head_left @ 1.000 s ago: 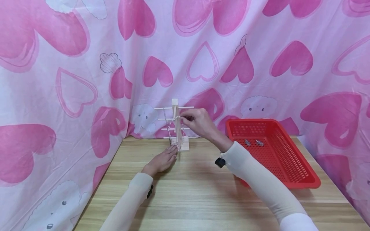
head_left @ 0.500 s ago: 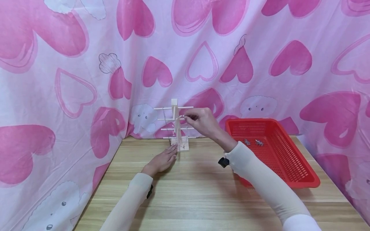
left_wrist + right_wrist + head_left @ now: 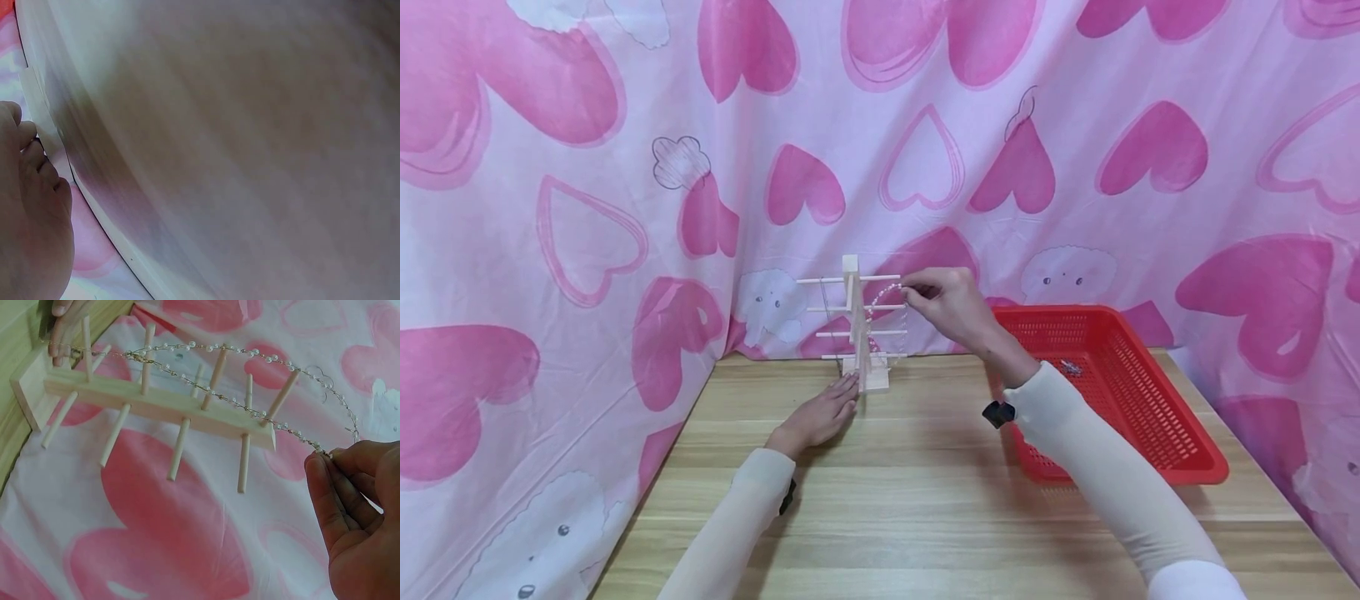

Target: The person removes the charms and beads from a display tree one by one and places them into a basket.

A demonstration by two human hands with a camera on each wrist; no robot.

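My right hand (image 3: 958, 304) pinches one end of a necklace strung with small white beads (image 3: 269, 359). The strand makes a long loop that runs back along the right side of a wooden peg stand (image 3: 169, 406), past its pegs. In the head view the stand (image 3: 856, 325) is upright near the table's back edge, and the beads (image 3: 877, 296) hang to the right of its post. My left hand (image 3: 816, 417) lies at the stand's foot, its extended fingers touching the base. Its fingers (image 3: 47, 165) are at the far left of the left wrist view.
A red plastic basket (image 3: 1060, 310) is on the right of the table, partly behind my right arm, with a small silvery item (image 3: 1070, 367) inside. A thin dark chain (image 3: 826, 300) hangs from the stand's left pegs. Heart-patterned cloth (image 3: 925, 158) closes off the back and sides.
My right hand has moved right and slightly up, drawing the beaded necklace away from the stand's post to its right side. The left hand has stayed at the base.
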